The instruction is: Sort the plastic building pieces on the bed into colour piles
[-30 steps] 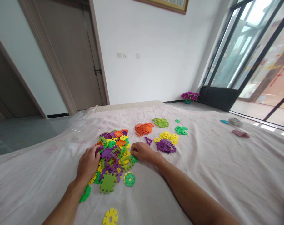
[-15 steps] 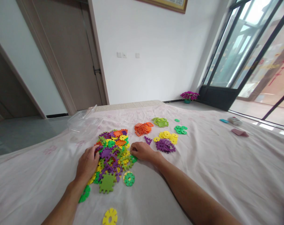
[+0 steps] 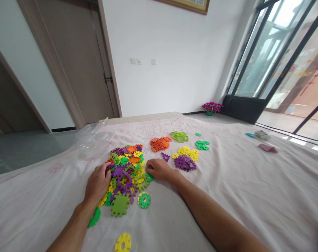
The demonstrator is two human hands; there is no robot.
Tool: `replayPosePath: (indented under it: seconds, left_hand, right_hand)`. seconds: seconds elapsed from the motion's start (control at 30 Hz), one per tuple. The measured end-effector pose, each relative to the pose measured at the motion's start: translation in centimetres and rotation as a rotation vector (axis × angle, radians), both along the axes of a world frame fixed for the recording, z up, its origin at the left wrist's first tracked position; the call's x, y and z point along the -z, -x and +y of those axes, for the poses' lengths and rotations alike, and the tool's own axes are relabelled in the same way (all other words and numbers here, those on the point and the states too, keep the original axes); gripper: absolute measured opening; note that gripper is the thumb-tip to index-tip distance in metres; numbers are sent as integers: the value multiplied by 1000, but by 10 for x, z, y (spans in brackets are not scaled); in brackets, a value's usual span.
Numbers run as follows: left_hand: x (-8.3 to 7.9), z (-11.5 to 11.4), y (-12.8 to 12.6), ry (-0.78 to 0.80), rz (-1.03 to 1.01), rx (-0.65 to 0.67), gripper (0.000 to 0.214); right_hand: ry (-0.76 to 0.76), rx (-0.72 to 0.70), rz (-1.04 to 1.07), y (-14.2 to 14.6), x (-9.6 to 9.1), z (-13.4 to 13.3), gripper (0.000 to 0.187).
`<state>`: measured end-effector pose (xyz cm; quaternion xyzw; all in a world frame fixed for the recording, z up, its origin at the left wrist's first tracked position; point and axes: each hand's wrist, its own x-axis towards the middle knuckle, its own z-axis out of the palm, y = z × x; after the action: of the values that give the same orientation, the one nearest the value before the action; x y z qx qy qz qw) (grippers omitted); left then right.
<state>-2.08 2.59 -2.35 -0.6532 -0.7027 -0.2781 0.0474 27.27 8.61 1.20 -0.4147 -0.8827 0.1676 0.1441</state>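
Observation:
A mixed pile of plastic interlocking pieces (image 3: 120, 171) in purple, green, yellow and orange lies on the cloth in front of me. At its left edge is my left hand (image 3: 97, 180), its fingers curled in against the pieces beside a purple one. What those fingers hold, if anything, is hidden. My right hand (image 3: 159, 169) rests closed against the pile's right side, near a green disc (image 3: 149, 177); its fingertips are out of sight. A green square piece (image 3: 120, 205) sits at the near end of the pile. Close by is a green notched disc (image 3: 144, 200) overlapping a yellow one.
Single-colour heaps lie beyond my right hand: orange (image 3: 159, 144), light green (image 3: 179, 136), green (image 3: 202, 145), yellow (image 3: 188, 153) and purple (image 3: 185, 163). A purple triangle (image 3: 165, 157) lies apart. Clear plastic packaging (image 3: 92, 138) is at back left, a yellow disc (image 3: 123, 243) nearest me.

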Motion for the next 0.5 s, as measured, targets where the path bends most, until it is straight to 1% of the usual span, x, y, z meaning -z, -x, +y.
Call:
replayPosePath:
  seconds: [0.3, 0.5]
  left_hand:
    - [1, 0, 1, -14, -22, 23, 39]
    - [0, -2, -1, -15, -72, 55, 38]
  right_hand:
    - [8, 4, -5, 1, -1, 0, 17]
    - [6, 4, 16, 0, 3, 2, 16]
